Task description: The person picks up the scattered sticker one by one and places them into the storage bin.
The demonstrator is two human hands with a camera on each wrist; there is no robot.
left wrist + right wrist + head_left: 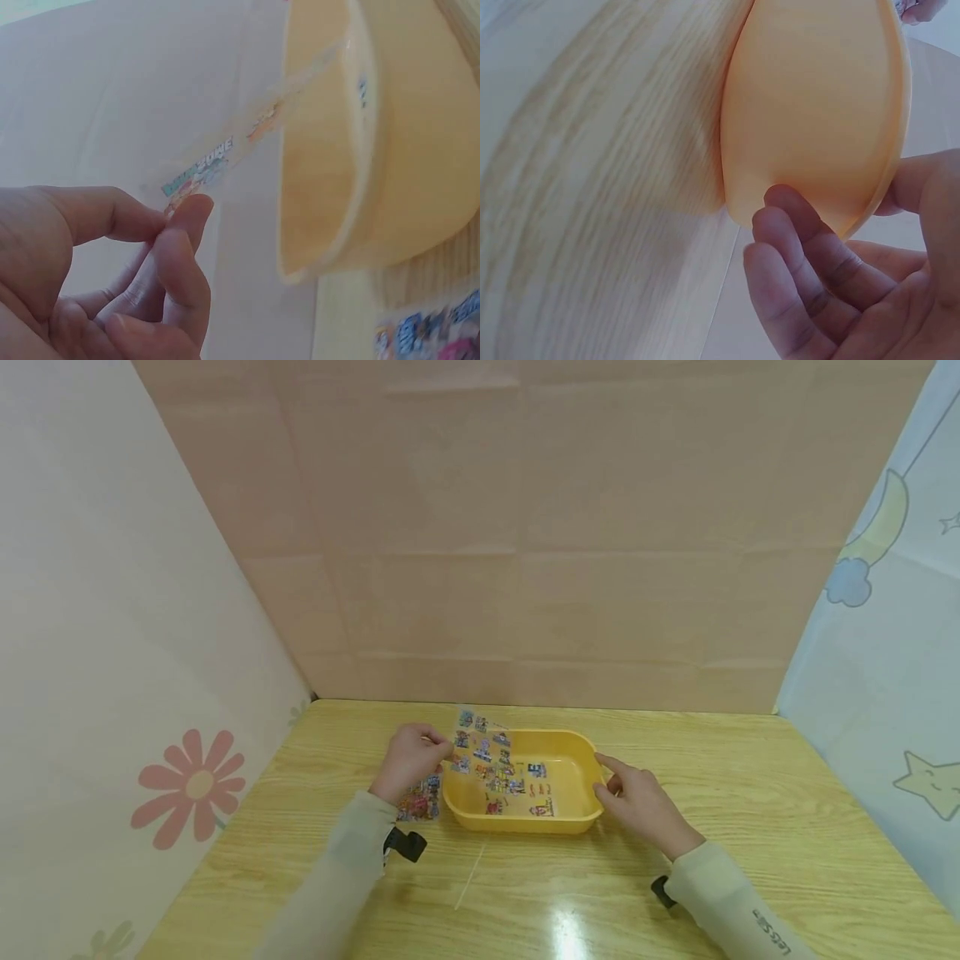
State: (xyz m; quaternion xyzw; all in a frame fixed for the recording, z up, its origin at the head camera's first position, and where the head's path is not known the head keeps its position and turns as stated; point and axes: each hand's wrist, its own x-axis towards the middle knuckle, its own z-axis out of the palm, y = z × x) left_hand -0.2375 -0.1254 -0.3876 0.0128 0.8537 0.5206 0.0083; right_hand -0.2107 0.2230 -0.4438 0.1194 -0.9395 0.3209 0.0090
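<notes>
My left hand [414,762] pinches the edge of a clear sticker sheet [480,741] printed with small colourful figures. The thumb and fingertip meet on that sheet [217,166] in the left wrist view. It slants over the left side of a yellow plastic basin [517,825], its far part inside the rim. More printed stickers [542,789] show within the basin; whether they belong to the same sheet I cannot tell. My right hand [639,795] holds the basin's right end, with fingers along the outer wall [810,112] and the thumb at the rim.
Another colourful sticker sheet or packet [420,802] lies on the wooden table [750,810] left of the basin, partly under my left wrist. A thin pale strip [470,877] lies in front of the basin. A brown-pink backdrop [525,543] stands behind the table.
</notes>
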